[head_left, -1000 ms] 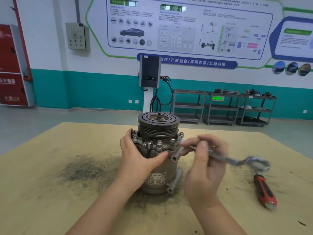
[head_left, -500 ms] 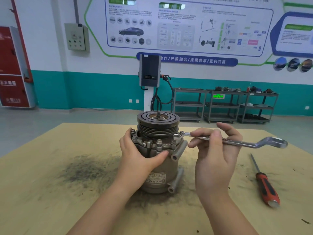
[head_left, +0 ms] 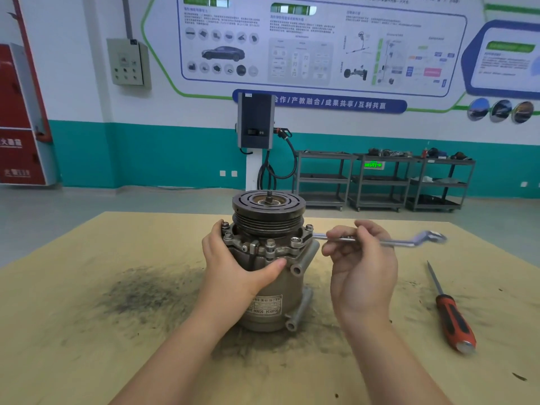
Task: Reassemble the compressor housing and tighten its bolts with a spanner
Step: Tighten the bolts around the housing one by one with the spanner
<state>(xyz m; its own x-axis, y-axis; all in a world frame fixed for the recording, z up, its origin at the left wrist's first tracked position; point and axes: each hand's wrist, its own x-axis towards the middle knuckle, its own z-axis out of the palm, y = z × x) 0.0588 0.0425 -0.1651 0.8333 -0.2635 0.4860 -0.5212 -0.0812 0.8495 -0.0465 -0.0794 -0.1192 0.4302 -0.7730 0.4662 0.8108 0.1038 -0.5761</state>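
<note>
Metal spanner [head_left: 377, 240] pinched in right hand [head_left: 361, 264], ring end sitting on a flange bolt [head_left: 295, 240]; left hand [head_left: 236, 266] wrapped round compressor housing [head_left: 270, 302]; orange screwdriver [head_left: 451, 317] lying off right.

We see one compressor [head_left: 268, 276], one spanner [head_left: 377, 240], one screwdriver [head_left: 451, 317], two hands [head_left: 233, 267] [head_left: 362, 270], one table [head_left: 87, 346] and three carts [head_left: 321, 176].
</note>
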